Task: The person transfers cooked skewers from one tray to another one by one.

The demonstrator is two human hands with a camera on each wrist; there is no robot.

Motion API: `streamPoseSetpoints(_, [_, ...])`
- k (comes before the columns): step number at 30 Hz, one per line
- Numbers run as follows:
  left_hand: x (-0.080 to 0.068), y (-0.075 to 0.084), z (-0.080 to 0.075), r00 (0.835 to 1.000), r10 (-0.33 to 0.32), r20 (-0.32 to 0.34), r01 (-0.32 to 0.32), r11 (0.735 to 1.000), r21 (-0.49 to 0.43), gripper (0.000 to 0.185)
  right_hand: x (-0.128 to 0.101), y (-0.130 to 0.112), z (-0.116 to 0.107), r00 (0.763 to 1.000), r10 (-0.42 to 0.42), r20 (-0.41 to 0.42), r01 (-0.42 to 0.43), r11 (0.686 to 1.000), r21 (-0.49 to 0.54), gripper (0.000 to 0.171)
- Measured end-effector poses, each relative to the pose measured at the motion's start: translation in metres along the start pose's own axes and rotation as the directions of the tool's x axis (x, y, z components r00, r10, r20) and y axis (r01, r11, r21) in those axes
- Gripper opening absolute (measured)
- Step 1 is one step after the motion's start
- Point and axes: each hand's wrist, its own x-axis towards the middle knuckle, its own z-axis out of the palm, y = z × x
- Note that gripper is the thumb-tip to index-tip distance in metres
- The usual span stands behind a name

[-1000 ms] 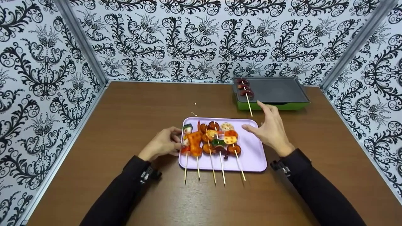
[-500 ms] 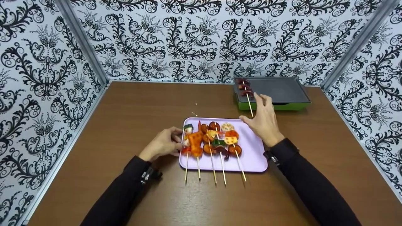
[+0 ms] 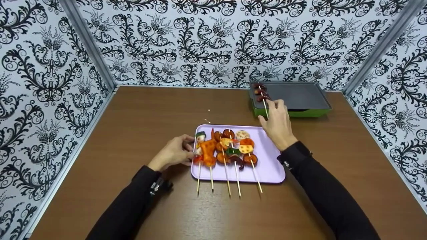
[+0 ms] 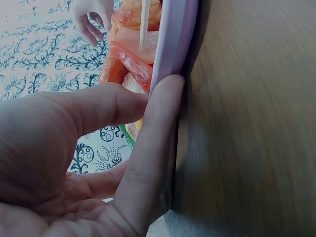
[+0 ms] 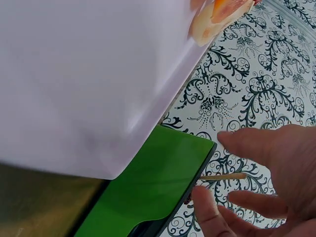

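the right hand point(image 3: 277, 124) reaches to the skewer point(image 3: 263, 96) lying on the grill pan point(image 3: 300, 96) at two o'clock on the bench point(image 3: 140, 113), thumb and fingers closing loosely on its stick without yet pinching it. the left hand point(image 3: 173, 153) grips the nine o'clock edge of the lilac tray point(image 3: 270, 166), which carries five more skewers point(image 3: 227, 150).

Bright even light, blurred wrist close-ups

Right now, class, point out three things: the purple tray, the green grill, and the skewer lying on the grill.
purple tray point(image 3: 270, 166): head view, bare right part of its surface.
green grill point(image 3: 300, 95): head view, bare dark cooking plate.
skewer point(image 3: 261, 93): head view, dark food pieces on its far end.
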Motion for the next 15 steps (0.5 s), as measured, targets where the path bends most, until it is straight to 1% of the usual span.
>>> streamPoseSetpoints(8, [-0.0010,0.0006,0.0004,1.000,-0.010,0.003,0.010,1.000,-0.019,0.062,0.0014,0.0006,0.0015,1.000,-0.014,-0.008,0.014,0.999,-0.046,0.037])
streamPoseSetpoints(12, [-0.0009,0.0002,0.0001,1.000,-0.011,0.006,0.011,1.000,-0.022,0.062,0.0035,0.0020,0.0013,1.000,-0.002,-0.009,0.001,1.000,-0.030,0.020])
streamPoseSetpoints(15, [-0.0009,-0.0006,-0.0005,1.000,-0.010,0.009,0.010,1.000,-0.022,0.062,0.0066,0.0035,0.0007,1.000,0.006,-0.007,-0.006,1.000,-0.011,0.013])
